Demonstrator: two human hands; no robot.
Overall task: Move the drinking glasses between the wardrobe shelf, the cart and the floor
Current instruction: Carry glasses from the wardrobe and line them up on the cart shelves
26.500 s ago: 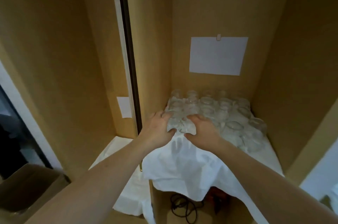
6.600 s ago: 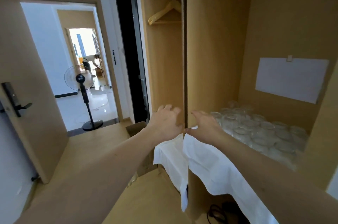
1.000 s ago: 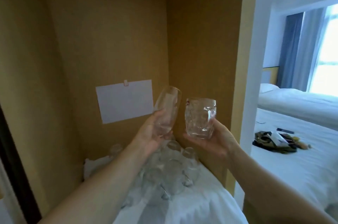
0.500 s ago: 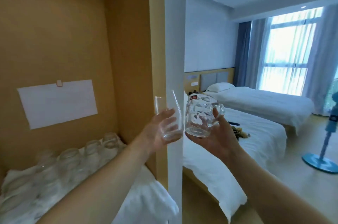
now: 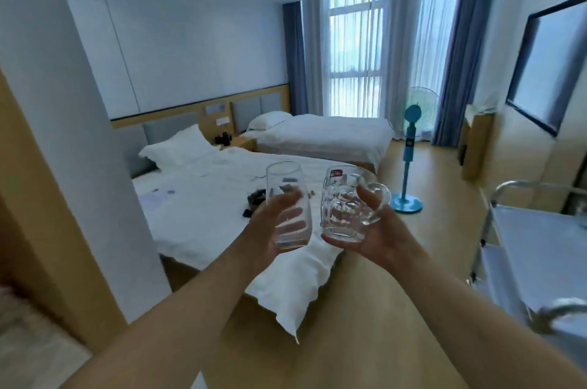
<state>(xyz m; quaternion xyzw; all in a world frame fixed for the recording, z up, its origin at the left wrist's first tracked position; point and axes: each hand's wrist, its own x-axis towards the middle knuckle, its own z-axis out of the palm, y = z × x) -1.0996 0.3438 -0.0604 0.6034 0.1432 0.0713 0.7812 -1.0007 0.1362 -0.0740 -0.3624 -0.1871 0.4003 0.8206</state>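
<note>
Glasses fill both your hands: left hand (image 5: 270, 229) grasps a tall clear tumbler (image 5: 287, 204), right hand (image 5: 378, 229) a dimpled handled glass mug (image 5: 346, 204), metal cart (image 5: 536, 248) at three o'clock.

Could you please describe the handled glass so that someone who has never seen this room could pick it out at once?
Look in front of the nearer white bed, where two bare arms reach forward, each hand holding a clear glass. The glass mug sits in the right hand. Unlike the tall smooth tumbler beside it, it is squat and dimpled, with a side handle and a small red label near its rim.
</note>
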